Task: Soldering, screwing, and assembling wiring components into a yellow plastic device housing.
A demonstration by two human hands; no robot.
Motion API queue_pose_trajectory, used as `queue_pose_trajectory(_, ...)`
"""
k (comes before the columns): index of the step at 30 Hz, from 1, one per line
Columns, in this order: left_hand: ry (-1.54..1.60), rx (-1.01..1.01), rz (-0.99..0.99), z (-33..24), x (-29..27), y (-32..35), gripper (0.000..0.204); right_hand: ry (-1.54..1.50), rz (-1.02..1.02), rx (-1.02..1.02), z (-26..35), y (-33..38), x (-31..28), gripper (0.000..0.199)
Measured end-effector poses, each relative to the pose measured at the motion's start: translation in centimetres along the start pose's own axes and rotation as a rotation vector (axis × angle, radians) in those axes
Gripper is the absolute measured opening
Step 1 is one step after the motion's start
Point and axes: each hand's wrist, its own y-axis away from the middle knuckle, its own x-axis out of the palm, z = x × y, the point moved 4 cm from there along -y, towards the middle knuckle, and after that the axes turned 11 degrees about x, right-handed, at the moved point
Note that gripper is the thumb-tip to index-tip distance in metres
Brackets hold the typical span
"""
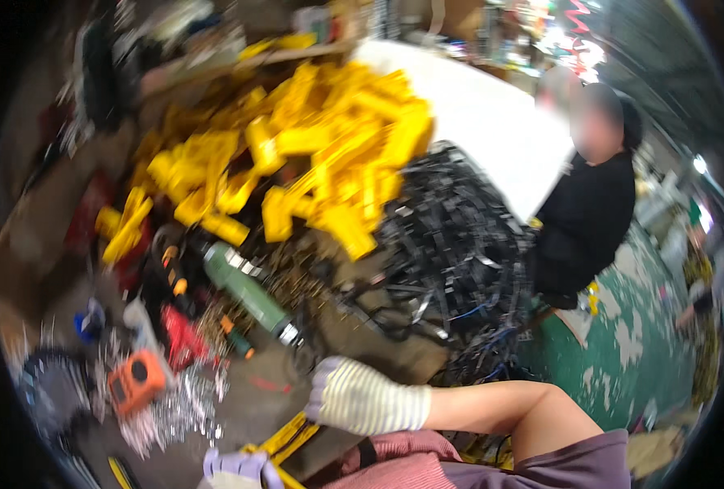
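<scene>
The picture is blurred by motion. My right hand, in a white striped glove, is curled over the upper end of a flat yellow part at the near edge of the workbench. Whether it grips the part is unclear. My left hand, in a pale purple glove, shows only at the bottom edge and closes around the lower end of the same yellow part.
A big heap of yellow plastic parts fills the back of the bench, with a heap of black parts to its right. A green cylinder, an orange tool and shiny metal bits lie nearer. A person in black stands at the right.
</scene>
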Motion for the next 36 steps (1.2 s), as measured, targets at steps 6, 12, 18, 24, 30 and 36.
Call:
queue_pose_trajectory(6,0.043,-0.186,0.071,-5.5,-5.5,-8.9,0.009,-0.048,-0.194,-0.007,-0.3,2.0,0.5,0.015)
queue_pose_trajectory(12,0.025,-0.16,0.089,-5.3,-5.3,-8.8,0.012,-0.209,-0.126,0.182,-0.3,1.8,0.5,0.017)
queue_pose_trajectory(18,0.015,-0.188,0.074,-4.9,-5.1,-8.6,0.013,-0.407,-0.107,0.156,-2.1,1.5,2.2,0.011)
queue_pose_trajectory(24,-0.007,-0.197,0.194,-5.0,-5.4,-8.7,0.015,-0.147,-0.08,0.12,-1.1,1.9,1.9,0.01)
queue_pose_trajectory(30,0.005,-0.182,0.245,-5.3,-5.0,-8.5,0.017,-0.309,-0.034,0.111,2.3,-0.4,-0.8,0.016)
queue_pose_trajectory(36,-0.142,-0.23,0.312,-6.5,-7.4,-8.5,0.028,-0.389,0.239,0.094,5.7,-1.7,6.0,0.032)
